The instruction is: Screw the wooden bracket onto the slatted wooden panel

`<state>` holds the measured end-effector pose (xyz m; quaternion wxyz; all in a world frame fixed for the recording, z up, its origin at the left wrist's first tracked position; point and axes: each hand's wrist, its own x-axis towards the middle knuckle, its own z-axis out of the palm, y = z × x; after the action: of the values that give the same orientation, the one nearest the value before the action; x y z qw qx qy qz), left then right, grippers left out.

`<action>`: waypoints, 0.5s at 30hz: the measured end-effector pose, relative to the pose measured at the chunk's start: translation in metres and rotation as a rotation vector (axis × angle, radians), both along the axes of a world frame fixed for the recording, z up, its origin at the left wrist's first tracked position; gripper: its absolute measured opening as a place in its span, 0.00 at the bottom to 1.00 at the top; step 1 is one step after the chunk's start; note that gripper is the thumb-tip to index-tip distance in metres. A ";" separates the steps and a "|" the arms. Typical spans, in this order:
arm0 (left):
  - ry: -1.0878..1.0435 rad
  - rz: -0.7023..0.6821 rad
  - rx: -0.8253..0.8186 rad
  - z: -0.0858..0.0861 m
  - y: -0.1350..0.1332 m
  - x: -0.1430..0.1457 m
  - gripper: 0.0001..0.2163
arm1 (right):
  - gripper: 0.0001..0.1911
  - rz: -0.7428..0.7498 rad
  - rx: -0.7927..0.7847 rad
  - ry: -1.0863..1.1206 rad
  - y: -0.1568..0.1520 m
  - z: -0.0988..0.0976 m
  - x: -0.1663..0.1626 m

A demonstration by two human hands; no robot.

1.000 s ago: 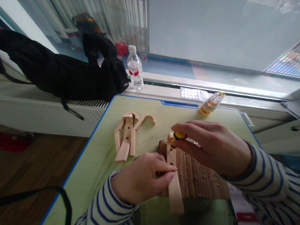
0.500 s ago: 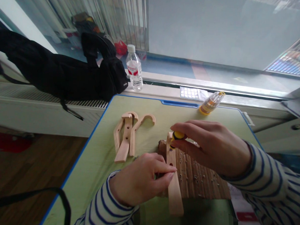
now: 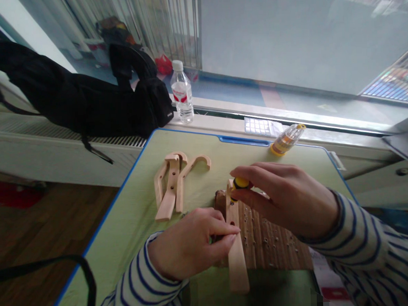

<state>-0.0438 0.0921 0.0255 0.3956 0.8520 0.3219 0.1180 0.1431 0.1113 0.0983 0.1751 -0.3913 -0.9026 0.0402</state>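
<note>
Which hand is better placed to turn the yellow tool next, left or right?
Right, most likely: the right hand grips the yellow tool between thumb and fingers over the wooden piece. The left hand is lower, its fingertips at the same piece, away from the tool.

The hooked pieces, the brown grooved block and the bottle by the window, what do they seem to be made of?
Hooked pieces: probably wood, smooth and matte, going by their even pale tan colour and clean edges. Block: dull brown, ridged and speckled; perhaps wood, though corrugated cardboard is possible. Bottle: likely plastic, glossy, see-through, with ridged sides.
</note>
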 end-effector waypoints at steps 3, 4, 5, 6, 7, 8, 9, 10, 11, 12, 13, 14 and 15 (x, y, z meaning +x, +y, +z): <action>0.004 -0.002 0.002 0.000 0.000 0.000 0.12 | 0.13 0.004 -0.001 0.005 -0.001 0.001 0.000; 0.004 -0.001 0.004 0.000 0.000 0.000 0.11 | 0.12 0.005 0.000 0.006 -0.002 0.001 0.000; 0.004 -0.002 0.005 0.000 0.000 0.000 0.11 | 0.12 0.005 0.000 0.006 -0.002 0.001 0.000; 0.005 -0.004 0.006 0.000 0.000 0.000 0.11 | 0.12 0.004 -0.001 0.004 -0.002 0.002 0.000; 0.005 -0.007 0.005 0.000 0.000 0.000 0.11 | 0.12 0.002 -0.001 0.001 -0.002 0.002 0.000; 0.006 -0.011 0.004 0.000 0.000 0.000 0.11 | 0.12 -0.001 -0.003 -0.001 -0.002 0.002 0.000; 0.007 -0.011 0.002 0.000 0.000 0.000 0.11 | 0.12 -0.003 -0.003 -0.002 -0.002 0.002 -0.001; 0.007 -0.007 0.000 0.001 0.000 0.000 0.11 | 0.12 -0.004 -0.004 -0.003 -0.002 0.002 -0.001; 0.005 0.000 -0.005 0.002 0.000 -0.001 0.11 | 0.12 -0.004 -0.005 -0.003 -0.002 0.002 -0.002; 0.003 0.012 -0.013 0.003 0.000 -0.001 0.11 | 0.12 -0.002 -0.007 -0.002 -0.001 0.002 -0.002; 0.002 0.027 -0.024 0.004 0.000 -0.002 0.11 | 0.12 -0.001 -0.008 -0.002 -0.001 0.002 -0.002; 0.001 0.049 -0.038 0.005 0.000 -0.002 0.10 | 0.12 -0.001 -0.010 -0.002 -0.001 0.002 -0.002; 0.000 0.078 -0.051 0.006 0.000 -0.003 0.10 | 0.12 -0.001 -0.014 -0.004 -0.001 0.002 -0.002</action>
<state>-0.0469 0.0922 0.0313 0.4126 0.8284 0.3575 0.1250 0.1408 0.1107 0.1003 0.1707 -0.3929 -0.9024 0.0455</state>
